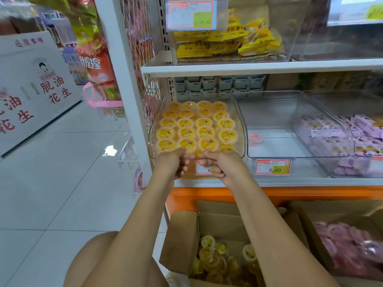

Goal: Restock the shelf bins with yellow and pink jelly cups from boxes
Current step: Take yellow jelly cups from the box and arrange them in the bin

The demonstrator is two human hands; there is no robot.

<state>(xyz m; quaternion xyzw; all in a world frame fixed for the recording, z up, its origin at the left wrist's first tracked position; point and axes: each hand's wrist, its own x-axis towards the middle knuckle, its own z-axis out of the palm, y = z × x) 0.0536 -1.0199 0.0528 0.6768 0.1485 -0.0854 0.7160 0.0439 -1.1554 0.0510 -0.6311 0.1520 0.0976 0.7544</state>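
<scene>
Left hand [173,162] and right hand [221,165]: fingers curled at the front lip of the bin [153,131] full of yellow jelly cups [196,125]. Can't tell if they're pinching anything. Lone pink jelly cup [256,139] in the clear bin [298,157] at 3 o'clock, price tag [272,167] reads 6.60. Yellow box [180,241] at 6, pink box [306,224] at 4. Upper tag [191,15]: 24.90.

Bright yellow for the jelly cups [195,129], with a small red mark printed on every lid, inside a clear colourless bin [241,121]. Pale pink for the single jelly cup [256,138] in the second bin [269,94]. Lilac on the packets [335,131] further right. White with red borders and yellow patches on the price tags [272,167]. White for the shelf [248,67], orange on the band [310,192] beneath. Plain brown for the cardboard box [180,241]. Pale grey, glossy, on the floor tiles [51,172].
</scene>
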